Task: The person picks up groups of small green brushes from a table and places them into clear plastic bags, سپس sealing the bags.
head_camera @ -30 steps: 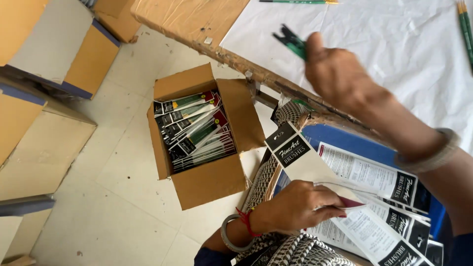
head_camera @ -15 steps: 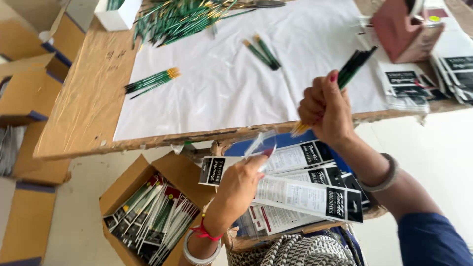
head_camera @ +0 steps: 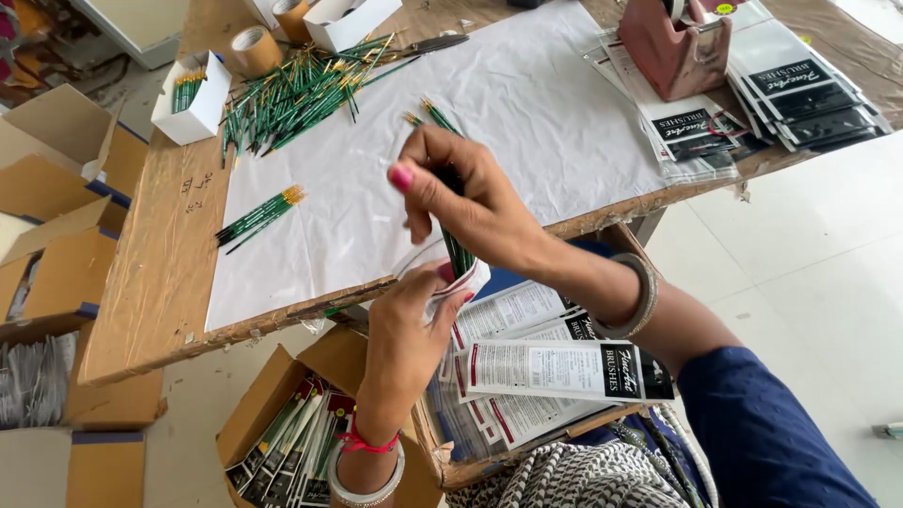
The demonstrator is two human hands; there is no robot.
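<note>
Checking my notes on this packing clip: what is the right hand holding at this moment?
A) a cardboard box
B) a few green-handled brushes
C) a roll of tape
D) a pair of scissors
B: the right hand grips a few green-handled brushes, their lower ends at the clear sleeve held by the left hand.

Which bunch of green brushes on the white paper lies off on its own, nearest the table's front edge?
The small bunch of green brushes with gold tips, left of the hands. The big heap lies farther back by the tape rolls.
</note>
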